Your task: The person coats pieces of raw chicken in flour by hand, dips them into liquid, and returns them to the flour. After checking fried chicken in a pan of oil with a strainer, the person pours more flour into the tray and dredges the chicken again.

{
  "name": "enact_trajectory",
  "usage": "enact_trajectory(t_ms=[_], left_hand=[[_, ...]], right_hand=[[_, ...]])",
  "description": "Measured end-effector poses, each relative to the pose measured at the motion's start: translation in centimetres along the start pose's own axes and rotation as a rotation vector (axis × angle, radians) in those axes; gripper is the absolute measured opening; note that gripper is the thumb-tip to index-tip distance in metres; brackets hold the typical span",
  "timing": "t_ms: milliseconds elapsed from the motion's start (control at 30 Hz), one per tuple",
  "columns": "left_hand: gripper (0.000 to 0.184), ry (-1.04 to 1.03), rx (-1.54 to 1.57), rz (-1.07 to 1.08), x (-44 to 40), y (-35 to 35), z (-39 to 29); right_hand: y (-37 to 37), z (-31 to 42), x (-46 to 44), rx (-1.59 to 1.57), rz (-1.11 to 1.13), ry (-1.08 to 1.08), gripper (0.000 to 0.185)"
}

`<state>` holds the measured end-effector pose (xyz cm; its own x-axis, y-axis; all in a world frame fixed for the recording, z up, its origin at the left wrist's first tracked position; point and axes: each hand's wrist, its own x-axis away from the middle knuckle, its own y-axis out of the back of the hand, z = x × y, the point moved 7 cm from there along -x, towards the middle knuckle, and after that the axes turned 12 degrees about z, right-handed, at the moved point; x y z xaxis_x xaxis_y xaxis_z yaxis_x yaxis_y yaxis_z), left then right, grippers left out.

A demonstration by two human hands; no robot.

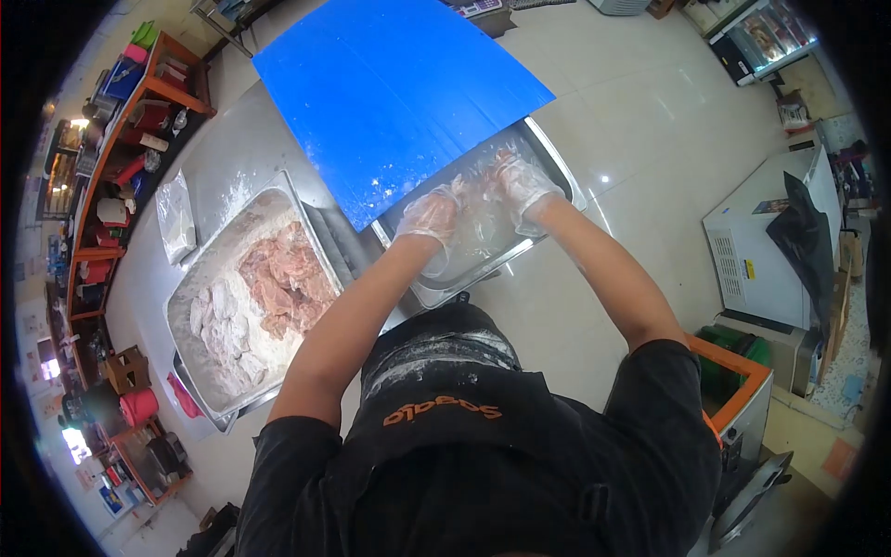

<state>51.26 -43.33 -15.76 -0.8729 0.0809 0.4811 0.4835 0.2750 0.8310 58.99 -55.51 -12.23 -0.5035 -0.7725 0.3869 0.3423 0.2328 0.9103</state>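
Where both hands reach down, clear, wet-looking contents point(478, 232) lie in a metal tray point(559, 165); whether liquid, loose film or both, cannot tell. Left hand point(430, 219) and right hand point(525, 186), each in a clear plastic glove, are apart from each other; fingertips unclear, so cannot tell if either grip is clamped on anything. Judgement: contents soft, slippery, no stiffness to rely on; anything lifted from them would want cupping from below, fingers spread, not a pinch. Tray itself likely heavy when loaded and best taken by opposite rims, gloves slick on metal. Beyond the grip, a broad blue board point(399, 93) lies over the tray's far part, white powder on its near corner; flat, probably light for its size, held by the edges. To the left of the left hand, a second tray point(267, 199) with raw meat point(283, 278) beside powder-coated pieces point(218, 330). Further left, a plastic bag point(175, 218) on the powder-dusted worktop point(227, 121). Count: hands two, gloves two, trays two, board one, bag one; meat and coated pieces overlap, several of each, exact number not readable.
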Motion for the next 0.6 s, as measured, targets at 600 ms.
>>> enact_trajectory(t_ms=[600], left_hand=[[0.034, 0.056, 0.051, 0.201, -3.4, 3.6, -2.0]], right_hand=[[-2.7, -2.3, -3.1, -0.577, 0.005, -0.034, 0.015]])
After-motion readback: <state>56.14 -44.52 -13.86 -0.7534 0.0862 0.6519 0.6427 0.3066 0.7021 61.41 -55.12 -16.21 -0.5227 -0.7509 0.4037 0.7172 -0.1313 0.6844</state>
